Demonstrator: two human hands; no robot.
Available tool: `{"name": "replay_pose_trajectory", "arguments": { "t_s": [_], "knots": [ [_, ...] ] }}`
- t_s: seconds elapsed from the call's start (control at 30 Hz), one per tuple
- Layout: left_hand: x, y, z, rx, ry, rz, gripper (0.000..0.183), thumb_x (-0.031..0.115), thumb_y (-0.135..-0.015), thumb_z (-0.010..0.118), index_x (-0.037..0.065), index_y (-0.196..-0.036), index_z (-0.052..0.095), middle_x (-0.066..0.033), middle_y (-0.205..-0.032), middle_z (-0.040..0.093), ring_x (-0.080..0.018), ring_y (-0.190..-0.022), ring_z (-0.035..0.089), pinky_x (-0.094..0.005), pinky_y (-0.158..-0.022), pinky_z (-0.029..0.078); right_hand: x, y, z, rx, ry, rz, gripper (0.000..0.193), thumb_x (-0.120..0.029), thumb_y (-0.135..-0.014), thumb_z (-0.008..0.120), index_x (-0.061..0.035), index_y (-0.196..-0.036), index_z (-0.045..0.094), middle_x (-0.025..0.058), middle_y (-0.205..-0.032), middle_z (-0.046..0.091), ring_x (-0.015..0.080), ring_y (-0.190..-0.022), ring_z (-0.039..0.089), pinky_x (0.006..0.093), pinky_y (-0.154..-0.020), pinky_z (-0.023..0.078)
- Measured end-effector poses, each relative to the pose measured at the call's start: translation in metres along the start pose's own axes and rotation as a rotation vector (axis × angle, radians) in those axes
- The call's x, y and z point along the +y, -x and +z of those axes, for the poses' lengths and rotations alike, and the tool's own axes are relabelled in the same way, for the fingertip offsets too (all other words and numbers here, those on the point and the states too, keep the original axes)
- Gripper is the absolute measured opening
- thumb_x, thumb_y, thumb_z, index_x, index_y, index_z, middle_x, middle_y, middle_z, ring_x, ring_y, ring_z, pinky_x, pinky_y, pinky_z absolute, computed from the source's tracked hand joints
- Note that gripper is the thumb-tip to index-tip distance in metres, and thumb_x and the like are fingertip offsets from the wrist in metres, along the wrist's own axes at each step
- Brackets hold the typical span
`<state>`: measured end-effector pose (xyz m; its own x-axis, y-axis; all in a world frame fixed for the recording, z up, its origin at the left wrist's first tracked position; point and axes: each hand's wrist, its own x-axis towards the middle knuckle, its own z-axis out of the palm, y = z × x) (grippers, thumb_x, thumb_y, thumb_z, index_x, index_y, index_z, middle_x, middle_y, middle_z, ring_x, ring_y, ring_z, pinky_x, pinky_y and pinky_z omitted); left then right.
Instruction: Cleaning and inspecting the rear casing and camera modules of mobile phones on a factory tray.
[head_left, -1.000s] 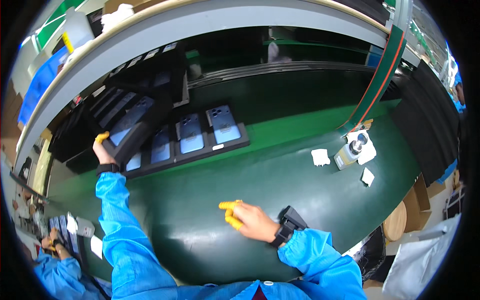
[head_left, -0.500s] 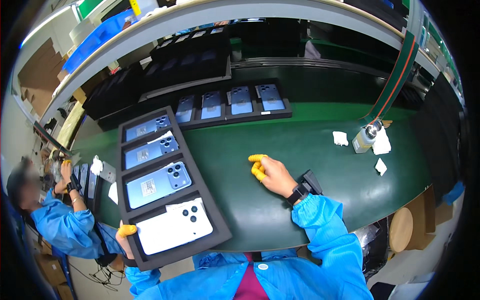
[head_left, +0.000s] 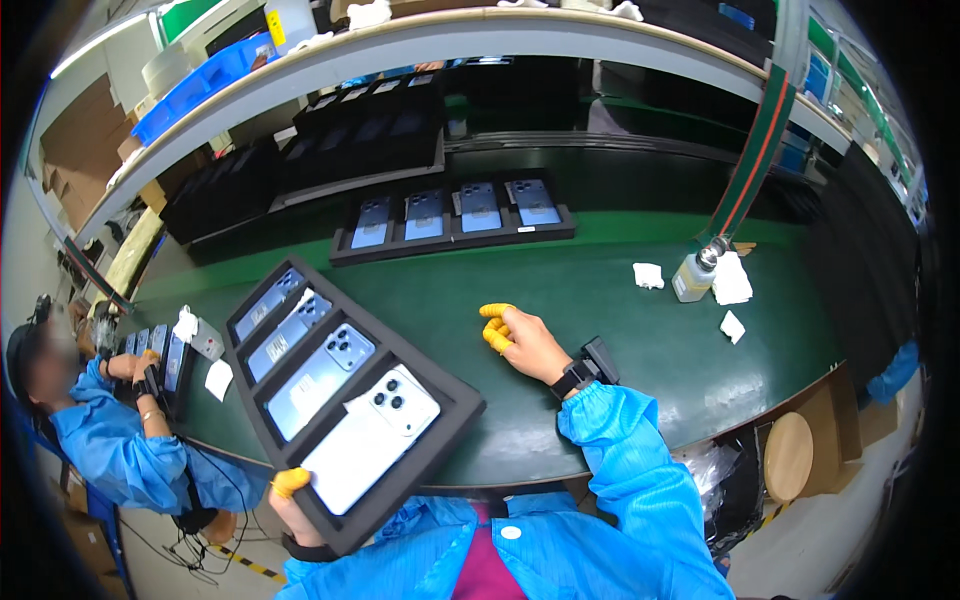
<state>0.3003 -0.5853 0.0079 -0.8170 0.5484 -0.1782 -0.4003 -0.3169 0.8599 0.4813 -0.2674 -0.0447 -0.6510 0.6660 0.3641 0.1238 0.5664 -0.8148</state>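
My left hand (head_left: 292, 502), with a yellow finger cot on the thumb, grips the near left corner of a black foam tray (head_left: 440, 462). The tray tilts above the green bench. In its slots lie three blue smartphones, among them a blue phone (head_left: 322, 382), and nearest me a white-looking smartphone (head_left: 372, 440), bright with glare. My right hand (head_left: 527, 343) is over the bench to the right of the tray, holding nothing. Yellow cots cover its thumb and forefinger, which are bent but apart. A second foam tray (head_left: 450, 242) with several blue phones lies farther back.
A clear bottle (head_left: 692, 280) with a metal top stands at the right among white wipes (head_left: 648, 276). Dark stacked trays (head_left: 360, 150) rise at the back beneath a shelf (head_left: 480, 28). At the left, a co-worker in a blue smock (head_left: 130, 445) handles other phones.
The held tray has swung counter-clockwise, its near end shifting right and its far end coming away from the back tray. My view has shifted slightly; my right hand keeps much the same pose.
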Motion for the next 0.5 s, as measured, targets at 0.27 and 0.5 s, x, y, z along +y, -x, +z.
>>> {"name": "replay_pose_trajectory", "arguments": {
  "t_s": [0.27, 0.5],
  "knots": [
    [-0.004, -0.011, 0.012, -0.721, -0.673, -0.570, 0.047, 0.042, -0.099, 0.040, 0.004, -0.127, 0.046, -0.0154, -0.102, 0.061, -0.0258, -0.086, 0.064, -0.0350, -0.069, 0.058, 0.016, -0.004, -0.053, 0.593, -0.173, 0.165, 0.023, -0.007, -0.090, 0.057, -0.0017, -0.112, 0.058, 0.0099, -0.090, 0.068, 0.0152, -0.073, 0.065, 0.0268, -0.062, 0.052],
    [0.059, -0.102, 0.005, -0.478, -0.524, 0.230, 0.036, 0.029, -0.095, 0.054, 0.000, -0.115, 0.059, -0.0103, -0.094, 0.067, -0.0186, -0.081, 0.067, -0.0302, -0.070, 0.056, 0.035, 0.019, -0.081, 0.605, -0.131, 0.347, 0.031, -0.015, -0.091, 0.058, 0.0002, -0.118, 0.055, 0.0131, -0.103, 0.063, 0.0186, -0.091, 0.063, 0.0281, -0.071, 0.051]
  ]
}}
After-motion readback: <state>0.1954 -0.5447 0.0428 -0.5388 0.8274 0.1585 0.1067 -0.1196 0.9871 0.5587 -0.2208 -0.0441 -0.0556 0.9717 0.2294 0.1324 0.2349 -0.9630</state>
